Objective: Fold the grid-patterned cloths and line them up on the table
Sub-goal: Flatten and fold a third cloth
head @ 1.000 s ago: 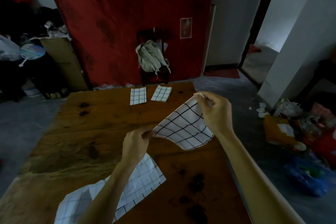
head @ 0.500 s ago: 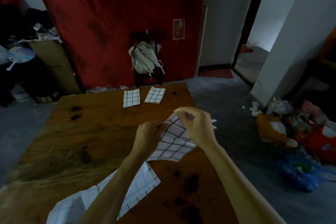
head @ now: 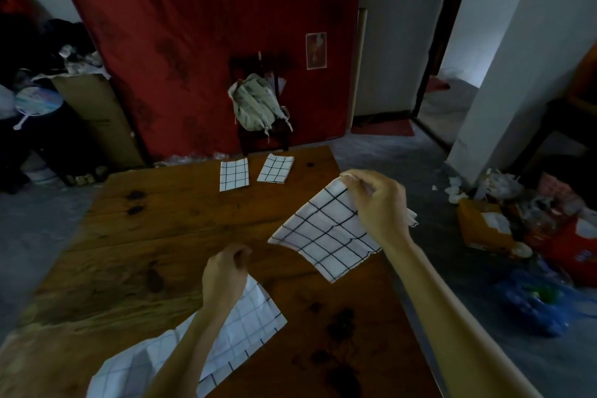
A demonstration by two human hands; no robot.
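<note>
left hand [head: 226,271] just let go of the cloth [head: 326,236] — half a second ago both hands pinched it together. now only the right hand [head: 378,203] has a grip on its top corner, dangling it over the worktop [head: 161,236]. left grip's curled, empty. fold probably half done; two folded cloths [head: 234,174] wait at the far edge.

The cloth [head: 326,236] I hold is white with a black grid, like the two folded cloths [head: 234,174] [head: 275,169] on my brown, dark-stained wooden table [head: 161,236], before a deep red wall hanging [head: 193,26].
</note>
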